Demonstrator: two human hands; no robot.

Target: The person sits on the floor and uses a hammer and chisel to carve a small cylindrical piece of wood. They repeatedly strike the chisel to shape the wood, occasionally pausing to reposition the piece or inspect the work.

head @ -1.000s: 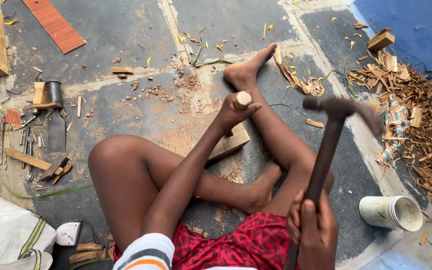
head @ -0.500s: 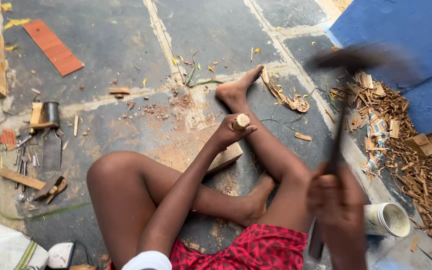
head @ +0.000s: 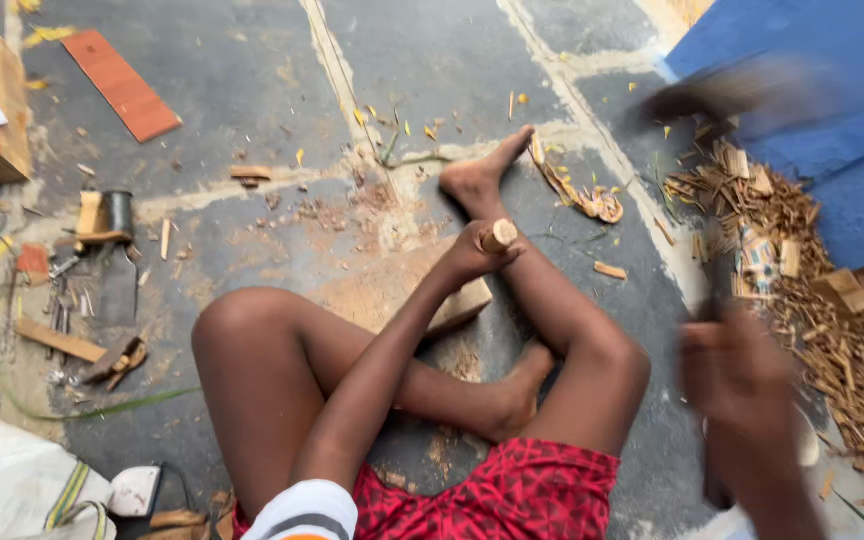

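Two hands are engaged: the left hand (head: 474, 253) is wrapped tightly round a short wooden peg (head: 498, 236), held upright over a wooden block (head: 458, 306) on the floor between the legs, while the right hand (head: 742, 385), blurred by motion, is closed on the handle of a hammer (head: 727, 95) raised high over the blue sheet (head: 832, 60). Since the peg's top is only just clear of the gripping fingers, a slightly misjudged blow could be landed on the knuckles. A glancing strike could also tip the peg off the block toward the bare foot (head: 477, 180) close by.
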